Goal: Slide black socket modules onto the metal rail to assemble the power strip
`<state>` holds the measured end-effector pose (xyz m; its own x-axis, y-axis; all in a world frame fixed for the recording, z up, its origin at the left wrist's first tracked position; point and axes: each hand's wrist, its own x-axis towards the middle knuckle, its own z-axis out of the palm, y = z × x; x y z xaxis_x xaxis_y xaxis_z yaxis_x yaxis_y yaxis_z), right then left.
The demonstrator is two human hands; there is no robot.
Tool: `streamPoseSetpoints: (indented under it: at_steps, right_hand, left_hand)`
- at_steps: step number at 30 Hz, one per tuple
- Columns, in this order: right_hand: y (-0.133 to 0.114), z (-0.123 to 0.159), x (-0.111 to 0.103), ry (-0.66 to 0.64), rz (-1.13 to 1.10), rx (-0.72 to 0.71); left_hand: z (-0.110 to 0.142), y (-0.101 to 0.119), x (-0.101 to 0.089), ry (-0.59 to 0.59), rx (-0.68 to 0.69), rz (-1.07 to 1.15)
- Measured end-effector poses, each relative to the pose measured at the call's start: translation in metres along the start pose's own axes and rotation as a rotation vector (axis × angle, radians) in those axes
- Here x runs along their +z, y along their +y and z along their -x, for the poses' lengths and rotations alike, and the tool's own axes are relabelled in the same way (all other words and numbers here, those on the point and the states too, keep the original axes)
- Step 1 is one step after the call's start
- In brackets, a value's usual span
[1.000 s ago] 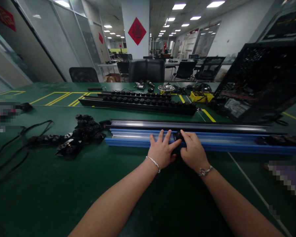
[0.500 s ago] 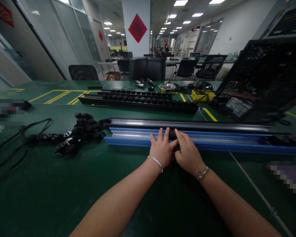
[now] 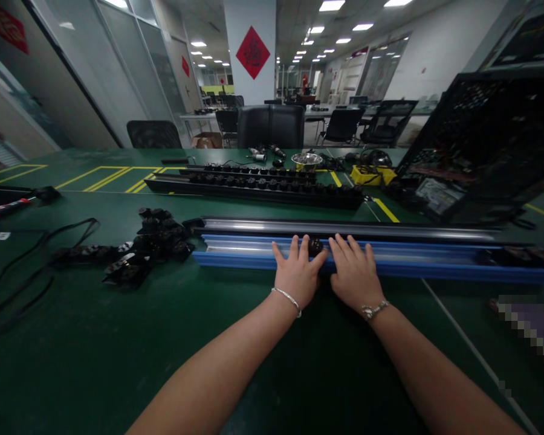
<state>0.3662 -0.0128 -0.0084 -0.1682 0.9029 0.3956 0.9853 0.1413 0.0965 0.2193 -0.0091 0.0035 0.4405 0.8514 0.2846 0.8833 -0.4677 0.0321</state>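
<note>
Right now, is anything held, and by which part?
The left hand is at the black part, but whether it grips cannot be told; the right hand lies open on the blue rail.

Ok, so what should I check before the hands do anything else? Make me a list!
1. Black part is at the blue rail's channel: ok.
2. Black part is pushed all the way down: cannot tell.
3. Left hand is gripping the black part: cannot tell; its thumb and index finger are beside it.
4. Right hand is apart from the black part: ok, a small gap shows.
5. Bracelets are off: not ok, both are worn.
6. Red-handled tool is away from both hands: ok.
</note>
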Motion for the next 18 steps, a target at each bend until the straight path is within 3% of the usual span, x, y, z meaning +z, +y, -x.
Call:
streamPoseSetpoints:
  at_steps: [18]
  right_hand:
    - [-0.001, -0.001, -0.001, -0.028, 0.013, 0.010]
  left_hand:
    - [0.008, -0.015, -0.009, -0.006, -0.031, -0.068]
